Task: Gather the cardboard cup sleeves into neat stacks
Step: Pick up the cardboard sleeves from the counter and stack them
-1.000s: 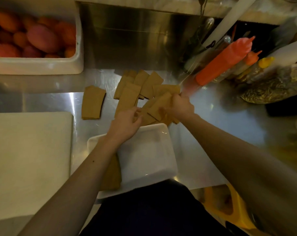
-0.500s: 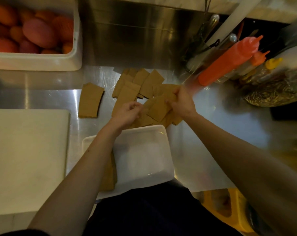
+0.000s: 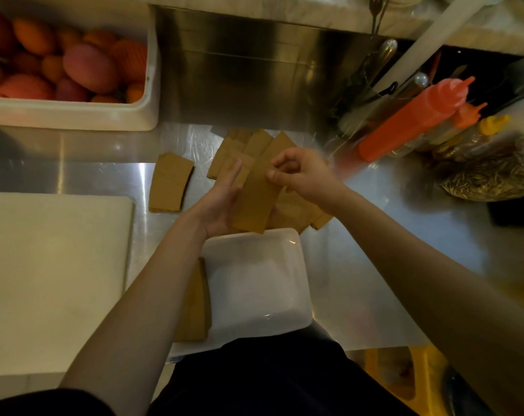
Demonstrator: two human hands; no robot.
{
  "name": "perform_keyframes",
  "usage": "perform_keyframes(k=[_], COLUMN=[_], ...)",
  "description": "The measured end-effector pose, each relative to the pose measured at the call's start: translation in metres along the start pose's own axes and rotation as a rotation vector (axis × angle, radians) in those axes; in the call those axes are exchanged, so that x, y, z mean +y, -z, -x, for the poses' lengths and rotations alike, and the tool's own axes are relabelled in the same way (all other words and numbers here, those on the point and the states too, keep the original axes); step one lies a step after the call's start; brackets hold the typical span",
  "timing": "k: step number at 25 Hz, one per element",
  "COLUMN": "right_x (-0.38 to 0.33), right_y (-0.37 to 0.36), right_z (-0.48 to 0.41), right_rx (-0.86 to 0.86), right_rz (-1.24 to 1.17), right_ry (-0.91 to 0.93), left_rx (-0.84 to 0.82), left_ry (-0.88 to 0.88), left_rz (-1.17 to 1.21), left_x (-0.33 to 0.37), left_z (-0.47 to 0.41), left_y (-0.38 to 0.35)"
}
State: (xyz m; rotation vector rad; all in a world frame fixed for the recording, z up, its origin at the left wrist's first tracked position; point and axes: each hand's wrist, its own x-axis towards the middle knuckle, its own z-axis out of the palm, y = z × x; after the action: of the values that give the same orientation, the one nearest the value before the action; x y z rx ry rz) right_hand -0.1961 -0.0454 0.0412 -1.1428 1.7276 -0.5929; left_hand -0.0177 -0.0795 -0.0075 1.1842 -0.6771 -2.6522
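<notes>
Steel tabletop (image 3: 374, 265) fills mid-frame. At centre the left hand (image 3: 221, 202), fingers straight and together, supports a cardboard sleeve (image 3: 254, 202); the right hand (image 3: 302, 175) pinches its upper edge. Behind lie loose sleeves (image 3: 254, 142), with a stack (image 3: 169, 183) to their left.

A stainless steel counter (image 3: 374, 265) carries a white board (image 3: 53, 280) at the left and a white tray (image 3: 254, 289) at its near edge, with a stack of cardboard sleeves (image 3: 196, 304) just beside the tray's left side. Farther back lie a second small stack (image 3: 170, 187) and a loose scatter of sleeves (image 3: 242, 145), with an orange squeeze bottle (image 3: 410, 121) at the right
</notes>
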Motion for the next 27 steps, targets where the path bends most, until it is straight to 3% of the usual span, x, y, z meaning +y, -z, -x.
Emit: perform_keyframes(k=[6,11,14,18,21,27], right_x=[-0.014,-0.003,0.010,0.015,0.015,0.021], right_y=[-0.037,-0.043,-0.057,-0.080,-0.090,-0.099], right_z=[-0.027,-0.048,-0.058,-0.073,-0.078,-0.079], right_rx=[0.082,0.154,0.113,0.138,0.155,0.193], right_rz=[0.163,0.235,0.448,0.784,0.908,0.718], right_ry=[0.134,0.002,-0.079,-0.054,-0.038,-0.096], left_rx=[0.022,0.036,0.064,0.100,0.107,0.124], left_ry=[-0.050,-0.068,-0.112,-0.166,-0.182,-0.198], left_rz=[0.091,0.251,0.336,0.394,0.417,0.415], left_x=[0.001,0.002,-0.001,-0.006,-0.007,-0.004], left_z=[0.014,0.031,0.036,0.041,0.044,0.044], left_y=[0.015,0.042,0.057,0.067,0.069,0.069])
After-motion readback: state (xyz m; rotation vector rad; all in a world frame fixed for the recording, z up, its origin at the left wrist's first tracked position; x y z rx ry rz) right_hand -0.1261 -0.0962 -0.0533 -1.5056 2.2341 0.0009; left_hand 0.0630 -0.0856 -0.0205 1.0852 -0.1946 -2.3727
